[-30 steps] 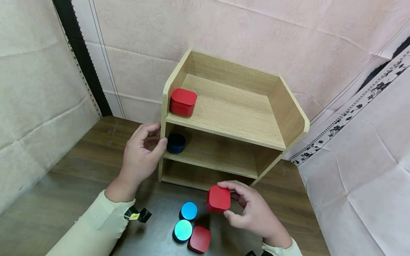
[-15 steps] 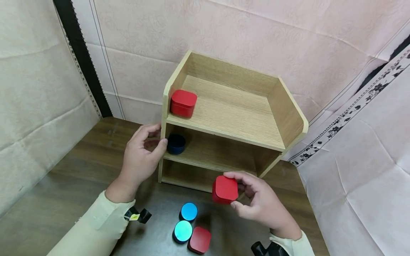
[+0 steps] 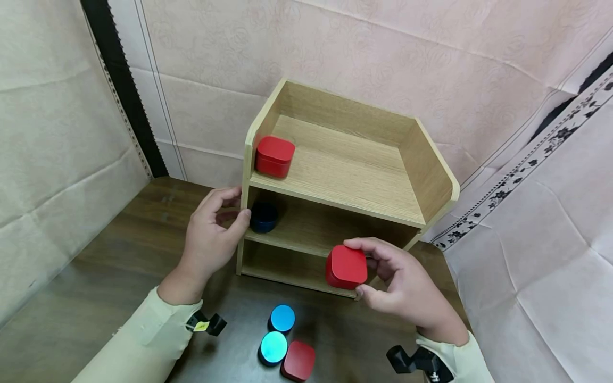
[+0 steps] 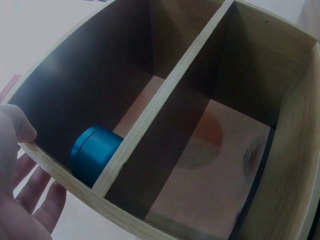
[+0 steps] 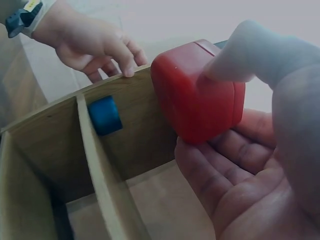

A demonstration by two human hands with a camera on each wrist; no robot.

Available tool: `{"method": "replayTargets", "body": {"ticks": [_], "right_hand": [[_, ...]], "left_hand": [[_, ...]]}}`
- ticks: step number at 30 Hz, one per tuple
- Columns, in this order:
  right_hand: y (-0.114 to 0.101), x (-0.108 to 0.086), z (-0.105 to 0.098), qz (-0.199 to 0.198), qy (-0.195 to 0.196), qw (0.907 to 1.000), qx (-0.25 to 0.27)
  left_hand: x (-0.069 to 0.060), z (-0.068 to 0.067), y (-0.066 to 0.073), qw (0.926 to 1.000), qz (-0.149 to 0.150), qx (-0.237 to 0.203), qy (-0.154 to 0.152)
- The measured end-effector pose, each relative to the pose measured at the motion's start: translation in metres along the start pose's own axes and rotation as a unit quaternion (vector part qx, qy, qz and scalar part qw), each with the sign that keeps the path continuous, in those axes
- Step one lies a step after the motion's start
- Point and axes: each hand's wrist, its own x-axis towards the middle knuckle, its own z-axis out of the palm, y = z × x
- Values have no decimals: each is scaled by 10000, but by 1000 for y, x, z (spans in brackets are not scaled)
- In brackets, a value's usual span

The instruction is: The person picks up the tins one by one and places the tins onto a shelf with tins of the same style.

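Right hand [image 3: 399,282] and its held red box [image 3: 346,267] have shifted toward 1 o'clock across the head view over the last second; left hand [image 3: 208,231] and the other pieces sit about where they were. Clock below = head view, centred on the shelf unit.

Largest first:
- Table [image 3: 110,260]: dark wood-look, carries everything.
- Shelf unit [image 3: 345,154]: pale wood, three levels, upright on the table.
- Left hand at 8 o'clock, grasping the unit's left panel: thumb at the front edge, other fingers outside.
- Right hand at 5, grasping the held red box, thumb on one face, fingertips opposite. Box is at 6, off the table, overlapping the bottom level in view; depth unclear.
- Top-shelf red box [image 3: 275,157]: 10 o'clock, beside the left wall.
- Table red box [image 3: 298,361]: 7 o'clock.
- Dark blue container [image 3: 263,218]: 8 o'clock, middle level, by the left wall.
- Cyan-topped container [image 3: 273,348]: just beside the table red box, at its 10. Blue-topped container [image 3: 281,318]: at the cyan one's 1. Contact can't be confirmed.

Progress, my read: two shelved (red top, blue middle), one in hand and not yet set down, three left on the table.
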Motion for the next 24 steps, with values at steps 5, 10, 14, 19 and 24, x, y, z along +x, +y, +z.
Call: {"method": "replayTargets", "body": {"ticks": [5,10,14,19,24], "right_hand": [[-7,7,-9,-23,-83,10000,-23],[-15,13,-16,9,-32,10000,-58],[-23,17,-20,100,55,9999,-71],[-30,24,-27,-18,98,9999,-19],[-37,32,-33,1,122,9999,93]], "left_hand": [[0,0,1,10000,-11,-20,8],[-1,0,0,10000,-3,0,11],[-1,1,0,10000,2,11,13],[-1,1,-1,10000,-7,49,36],[-1,0,0,10000,-11,93,25]]}}
